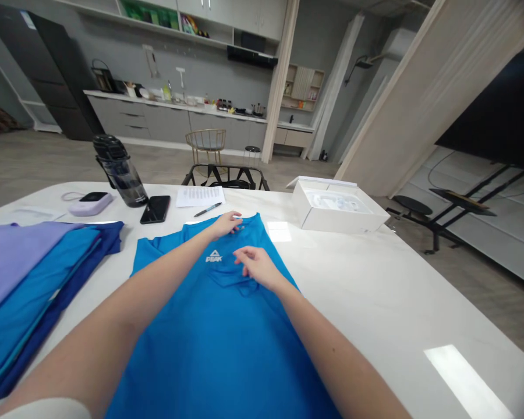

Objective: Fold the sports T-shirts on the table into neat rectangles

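Observation:
A blue T-shirt (pixel 227 337) with a white logo lies spread on the table, its neck end away from me. Small wrinkles gather across its chest below the logo. Over the collar area, my left hand (pixel 227 225) reaches out with its fingers apart and nothing held. My right hand (pixel 258 266) is just above the chest, to the right of the logo. Its fingers are loosely bent and apart, with no cloth visibly gripped; whether they touch the fabric I cannot tell.
On the left of the white table (pixel 375 291) lie folded clothes (pixel 21 256). Farther back are a water bottle (pixel 124 174), a phone (pixel 155 209), a purple device (pixel 91 205), a printed sheet (pixel 192 196) and a pen (pixel 207 209). An open white box (pixel 340 215) stands back right.

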{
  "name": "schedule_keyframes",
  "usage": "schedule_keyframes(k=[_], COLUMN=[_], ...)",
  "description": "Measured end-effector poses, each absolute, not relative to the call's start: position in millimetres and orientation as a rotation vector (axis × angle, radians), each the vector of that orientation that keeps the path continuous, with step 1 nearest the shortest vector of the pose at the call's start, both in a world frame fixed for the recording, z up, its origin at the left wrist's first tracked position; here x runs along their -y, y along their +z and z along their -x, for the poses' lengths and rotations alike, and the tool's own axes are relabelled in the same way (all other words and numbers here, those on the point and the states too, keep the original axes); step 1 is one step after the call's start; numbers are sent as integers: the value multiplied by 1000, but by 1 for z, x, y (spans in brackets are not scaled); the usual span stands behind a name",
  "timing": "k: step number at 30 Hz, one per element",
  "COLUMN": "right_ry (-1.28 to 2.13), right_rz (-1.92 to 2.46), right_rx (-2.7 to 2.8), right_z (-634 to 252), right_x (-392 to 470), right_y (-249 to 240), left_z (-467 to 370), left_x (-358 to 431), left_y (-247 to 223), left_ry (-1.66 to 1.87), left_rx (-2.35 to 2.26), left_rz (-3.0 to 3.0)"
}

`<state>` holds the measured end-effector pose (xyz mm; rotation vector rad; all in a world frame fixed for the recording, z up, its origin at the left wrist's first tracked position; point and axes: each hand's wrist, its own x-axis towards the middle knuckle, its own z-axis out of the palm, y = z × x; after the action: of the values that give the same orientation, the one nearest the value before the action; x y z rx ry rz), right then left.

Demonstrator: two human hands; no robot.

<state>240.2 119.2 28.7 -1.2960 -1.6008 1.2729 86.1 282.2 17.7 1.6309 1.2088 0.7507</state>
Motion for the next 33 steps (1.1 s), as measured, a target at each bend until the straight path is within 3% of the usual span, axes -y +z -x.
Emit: schedule_keyframes(k=[4, 7, 15, 21, 25, 29, 33], right_ry=[431, 178, 69, 116, 108, 87, 100], right_rz=[1663, 1791, 1876, 1691, 1632, 1706, 1911], right_rx=[1762, 2000, 2241, 1938, 1848, 1851, 1915], right_z=[-280, -294, -288, -313, -321, -311, -298], right_x=[-177, -219, -260, -273, -283, -292, -291], right_y=[27, 32, 17, 17, 32, 39, 22], left_z=[-55, -53, -66, -69, -64, -42, -17], left_x=[-232, -192, -151, -153, -175, -213, -228], left_y=[11, 17, 19, 42, 77, 89, 60], left_ry=[587, 418, 319, 794, 927, 793, 500], left_rx=[-1544, -1741, -1761, -1536, -1480, -1594, -1819], left_rz=[-1959, -2129, -2239, -2015, -2059, -2083, -2055])
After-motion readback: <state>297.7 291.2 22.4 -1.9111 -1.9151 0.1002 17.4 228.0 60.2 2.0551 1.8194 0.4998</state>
